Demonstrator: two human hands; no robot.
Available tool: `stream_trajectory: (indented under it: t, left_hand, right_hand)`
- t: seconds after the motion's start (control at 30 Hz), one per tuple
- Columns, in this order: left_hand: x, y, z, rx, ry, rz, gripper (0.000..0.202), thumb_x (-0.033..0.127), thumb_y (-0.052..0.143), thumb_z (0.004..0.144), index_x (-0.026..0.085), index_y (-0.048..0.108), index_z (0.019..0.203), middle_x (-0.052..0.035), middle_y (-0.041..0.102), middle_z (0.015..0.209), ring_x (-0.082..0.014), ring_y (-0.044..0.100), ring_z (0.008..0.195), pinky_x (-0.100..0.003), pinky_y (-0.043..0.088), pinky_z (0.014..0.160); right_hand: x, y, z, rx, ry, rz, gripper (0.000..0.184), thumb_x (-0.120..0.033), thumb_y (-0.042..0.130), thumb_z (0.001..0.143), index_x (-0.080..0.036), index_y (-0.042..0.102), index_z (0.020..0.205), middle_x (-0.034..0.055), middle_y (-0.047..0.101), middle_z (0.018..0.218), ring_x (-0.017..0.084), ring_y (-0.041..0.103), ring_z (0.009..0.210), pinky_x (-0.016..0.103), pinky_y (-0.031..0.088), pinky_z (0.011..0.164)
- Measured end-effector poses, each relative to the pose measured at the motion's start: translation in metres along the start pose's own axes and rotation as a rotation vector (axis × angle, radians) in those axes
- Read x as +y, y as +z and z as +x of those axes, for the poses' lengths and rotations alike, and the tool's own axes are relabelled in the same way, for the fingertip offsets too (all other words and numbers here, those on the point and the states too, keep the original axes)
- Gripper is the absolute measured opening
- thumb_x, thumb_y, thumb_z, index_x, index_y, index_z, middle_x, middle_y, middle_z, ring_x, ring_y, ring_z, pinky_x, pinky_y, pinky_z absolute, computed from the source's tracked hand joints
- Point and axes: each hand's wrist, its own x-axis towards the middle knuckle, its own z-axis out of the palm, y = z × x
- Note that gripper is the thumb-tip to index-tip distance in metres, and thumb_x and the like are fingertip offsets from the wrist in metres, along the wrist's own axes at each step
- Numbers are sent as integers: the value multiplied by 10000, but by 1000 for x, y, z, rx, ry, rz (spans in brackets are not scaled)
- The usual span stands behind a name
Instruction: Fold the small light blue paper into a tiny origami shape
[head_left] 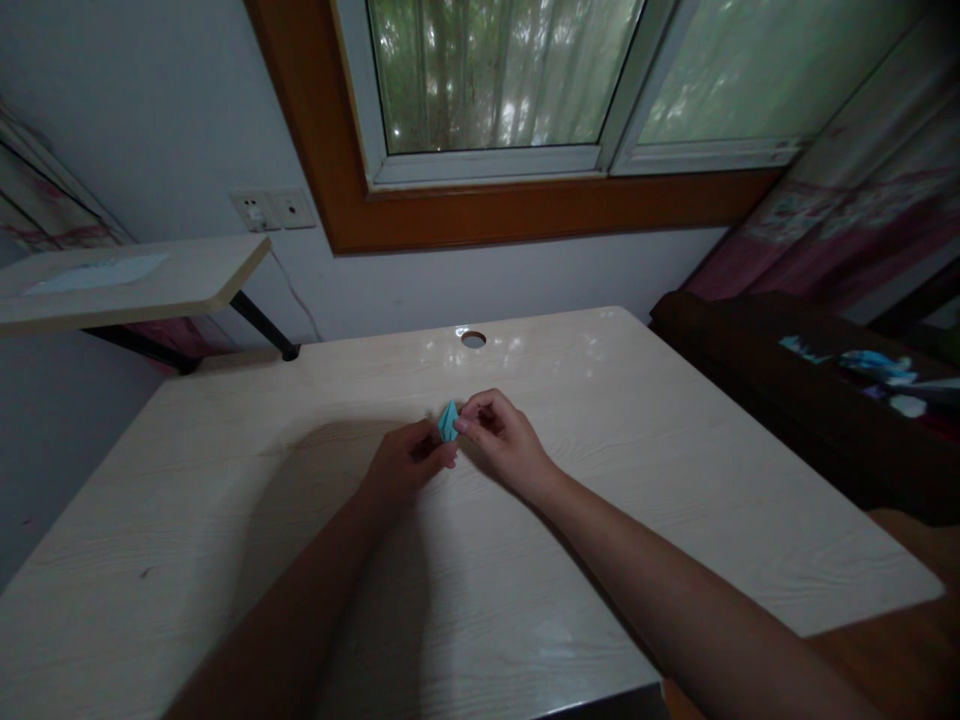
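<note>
A small piece of folded turquoise paper (448, 421), pointed at the top, is held between my two hands above the middle of the desk. My left hand (409, 455) grips its lower left side, the thumb and fingers closed around the edge. From the right, my right hand (501, 430) pinches the paper's other side between thumb and forefinger. Fingers cover parts of the paper, so its full shape cannot be made out.
The pale wood-grain desk (637, 440) has a round cable hole (473, 340) near its back edge. A raised shelf (135, 280) on black legs stands at the left. Behind are a wall socket (274, 210) and a window (510, 80). Dark furniture (810, 400) borders the right side.
</note>
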Motion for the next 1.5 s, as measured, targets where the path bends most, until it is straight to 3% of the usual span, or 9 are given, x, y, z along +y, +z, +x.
stream_trajectory:
  t: [0.37,0.8,1.1,1.5]
  left_hand:
    - [-11,1,2,-28,-81,-166,236,385,678,836,170,659,740,-37,723,721,-172,697,673,-306,572,696]
    - [-12,1,3,-27,-108,-195,221,362,716,812,168,643,736,-23,716,719,-159,688,684,-296,561,712]
    - [3,-2,3,-8,-82,-168,265,387,651,856,139,682,770,-58,720,724,-159,676,684,-281,544,697]
    - [-1,1,4,14,-117,-177,249,382,692,819,145,677,743,-41,715,707,-149,668,679,-277,550,702]
  right_hand:
    - [5,3,0,26,7,45,191,-346,672,858,-231,549,948,5,638,841,146,613,776,295,486,739]
    - [5,7,2,-47,88,252,347,-356,738,797,-254,476,1000,0,665,880,147,655,772,304,519,715]
    - [4,6,6,0,88,336,363,-325,781,756,-246,492,961,-17,655,847,134,632,756,292,497,714]
    - [8,6,6,-18,86,435,335,-253,800,752,-241,535,956,-20,679,855,125,638,765,289,484,723]
